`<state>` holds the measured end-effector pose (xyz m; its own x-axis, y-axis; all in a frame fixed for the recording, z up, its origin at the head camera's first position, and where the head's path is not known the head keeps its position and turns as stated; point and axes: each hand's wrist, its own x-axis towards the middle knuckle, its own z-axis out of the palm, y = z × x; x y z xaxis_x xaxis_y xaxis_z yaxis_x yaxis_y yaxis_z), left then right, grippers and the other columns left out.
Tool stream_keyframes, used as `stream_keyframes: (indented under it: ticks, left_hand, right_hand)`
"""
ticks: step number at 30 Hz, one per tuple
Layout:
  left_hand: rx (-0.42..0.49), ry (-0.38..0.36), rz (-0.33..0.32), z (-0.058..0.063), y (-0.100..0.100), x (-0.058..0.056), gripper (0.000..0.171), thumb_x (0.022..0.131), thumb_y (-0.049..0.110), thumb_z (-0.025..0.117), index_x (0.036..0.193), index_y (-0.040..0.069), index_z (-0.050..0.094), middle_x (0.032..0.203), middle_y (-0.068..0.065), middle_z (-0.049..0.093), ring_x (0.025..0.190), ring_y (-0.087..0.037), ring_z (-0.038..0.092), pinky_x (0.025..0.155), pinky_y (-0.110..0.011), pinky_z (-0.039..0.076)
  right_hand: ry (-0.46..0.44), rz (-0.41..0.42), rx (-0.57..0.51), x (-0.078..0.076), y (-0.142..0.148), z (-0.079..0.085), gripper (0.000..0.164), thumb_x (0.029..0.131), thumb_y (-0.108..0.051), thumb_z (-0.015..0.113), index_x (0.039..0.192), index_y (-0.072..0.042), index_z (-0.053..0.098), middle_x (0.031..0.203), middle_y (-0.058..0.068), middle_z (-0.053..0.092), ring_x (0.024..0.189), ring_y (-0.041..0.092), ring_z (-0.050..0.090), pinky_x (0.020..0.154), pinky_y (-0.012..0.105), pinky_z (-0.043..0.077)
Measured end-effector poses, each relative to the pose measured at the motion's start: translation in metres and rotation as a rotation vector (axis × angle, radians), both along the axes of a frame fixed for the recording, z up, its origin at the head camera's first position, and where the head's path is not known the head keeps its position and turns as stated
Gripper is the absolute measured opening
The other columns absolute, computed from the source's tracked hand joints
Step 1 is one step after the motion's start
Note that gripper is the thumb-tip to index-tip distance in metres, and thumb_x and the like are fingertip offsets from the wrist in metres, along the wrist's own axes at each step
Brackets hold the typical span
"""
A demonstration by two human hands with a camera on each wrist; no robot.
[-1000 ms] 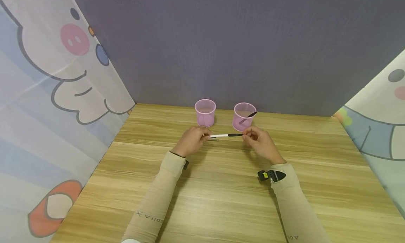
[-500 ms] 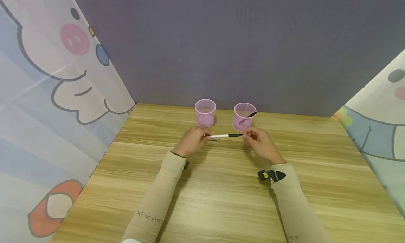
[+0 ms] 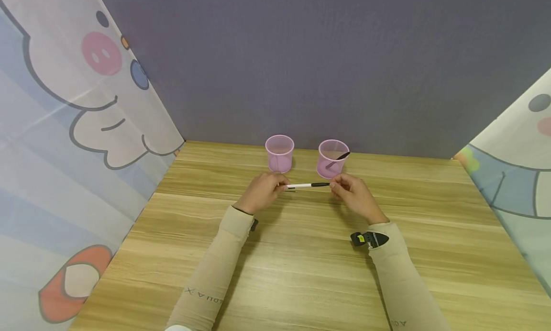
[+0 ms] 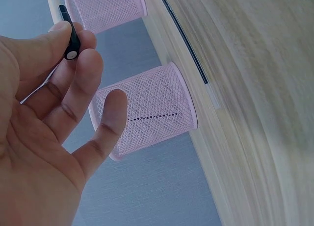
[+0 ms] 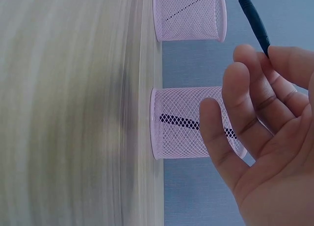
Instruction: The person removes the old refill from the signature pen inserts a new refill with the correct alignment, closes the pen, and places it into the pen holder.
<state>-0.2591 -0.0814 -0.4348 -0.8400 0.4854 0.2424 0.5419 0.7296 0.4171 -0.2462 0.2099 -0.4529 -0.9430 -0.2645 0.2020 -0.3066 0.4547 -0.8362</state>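
A white pen (image 3: 300, 185) with a black grip section is held level between both hands over the table. My left hand (image 3: 263, 191) pinches its black clip end (image 4: 72, 48) between thumb and fingers. At the other end, my right hand (image 3: 355, 197) pinches the black tip (image 5: 260, 32) between thumb and index finger, its other fingers loosely bent. Below the pen, a thin dark rod with a clear end (image 4: 189, 44), resembling a pen refill, lies on the table. Two pink mesh cups stand just behind: the left cup (image 3: 280, 161) and the right cup (image 3: 325, 167).
A black pen (image 3: 343, 156) leans inside the right cup, its end above the rim. Behind the wooden table (image 3: 301, 273) rises a grey wall (image 3: 301, 63). Cartoon-printed curtains flank both sides.
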Motion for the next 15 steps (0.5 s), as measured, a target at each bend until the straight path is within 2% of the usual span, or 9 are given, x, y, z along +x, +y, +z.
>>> stream_keyframes:
  ticks: [6, 11, 15]
  left_hand:
    - [0.008, 0.008, -0.009, 0.0010, 0.0007, 0.0008, 0.011, 0.095, 0.015, 0.073, 0.105, 0.012, 0.078, 0.088, 0.000, 0.073, 0.077, -0.012, 0.061, 0.070, -0.032, 0.053]
    - [0.002, 0.014, -0.014, 0.0003, 0.0008, 0.0002, 0.011, 0.095, 0.014, 0.073, 0.105, 0.011, 0.078, 0.089, 0.000, 0.073, 0.077, -0.012, 0.061, 0.072, -0.032, 0.054]
    - [-0.003, 0.013, -0.011, -0.0006, 0.0007, -0.0004, 0.011, 0.095, 0.014, 0.072, 0.105, 0.012, 0.078, 0.091, 0.000, 0.074, 0.079, -0.012, 0.063, 0.073, -0.033, 0.055]
  right_hand:
    - [0.001, 0.006, 0.036, -0.0009, -0.0004, -0.0010, 0.022, 0.106, -0.015, 0.057, 0.099, 0.004, 0.064, 0.085, 0.020, 0.066, 0.075, 0.029, 0.062, 0.065, 0.021, 0.049]
    - [0.010, 0.020, 0.059, -0.0010, -0.0006, -0.0007, 0.020, 0.106, -0.009, 0.053, 0.093, 0.003, 0.063, 0.082, 0.025, 0.064, 0.073, 0.035, 0.057, 0.062, 0.023, 0.045]
    - [0.009, 0.032, 0.063, -0.0008, -0.0001, -0.0005, 0.022, 0.107, -0.012, 0.052, 0.091, 0.000, 0.062, 0.081, 0.021, 0.064, 0.071, 0.027, 0.057, 0.062, 0.023, 0.045]
